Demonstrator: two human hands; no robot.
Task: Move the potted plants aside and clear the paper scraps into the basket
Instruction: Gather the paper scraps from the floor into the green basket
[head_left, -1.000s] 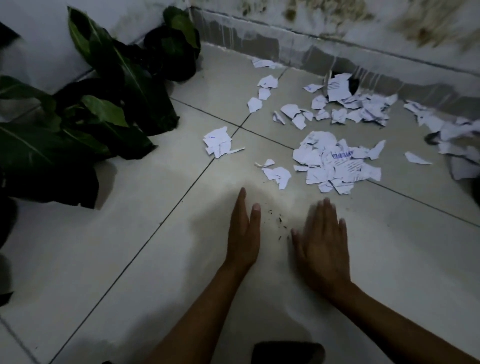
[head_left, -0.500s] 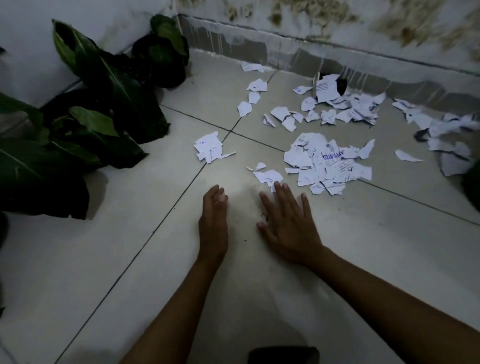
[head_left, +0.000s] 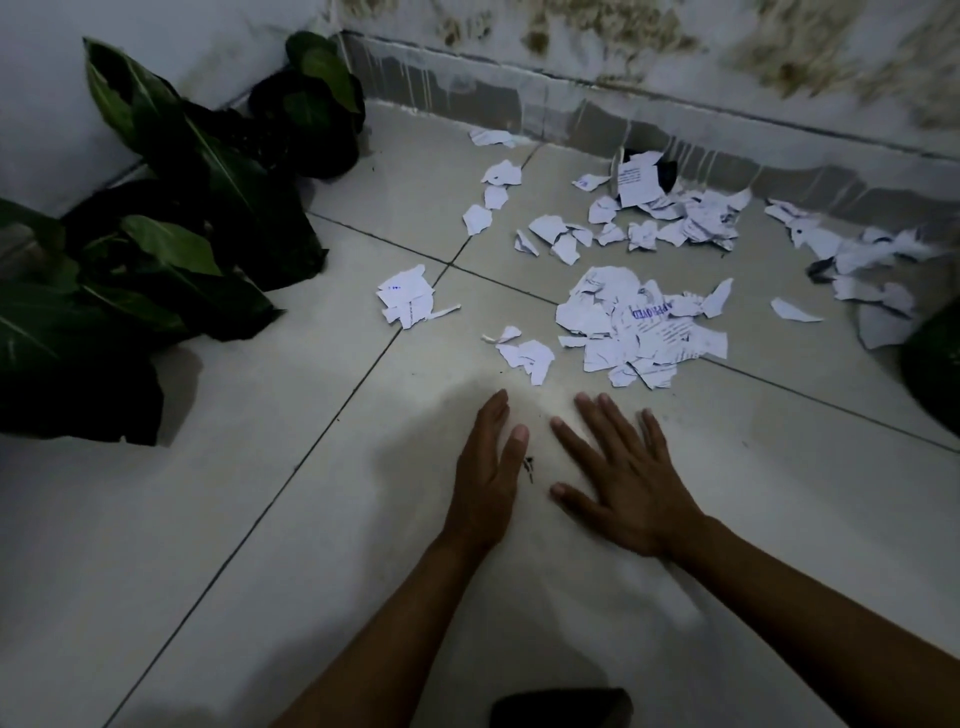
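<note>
Resting flat with fingers straight, your left hand (head_left: 485, 480) and right hand (head_left: 626, 480) hold nothing, while the paper scraps (head_left: 641, 327) lie just beyond your fingertips toward the wall, nearer your right hand; no basket is visible.

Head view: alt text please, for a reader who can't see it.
Two bare hands, left hand and right hand, lie open on a pale tiled floor, just short of torn paper scraps scattered toward the stained wall. Dark leafy potted plants stand at left.
</note>
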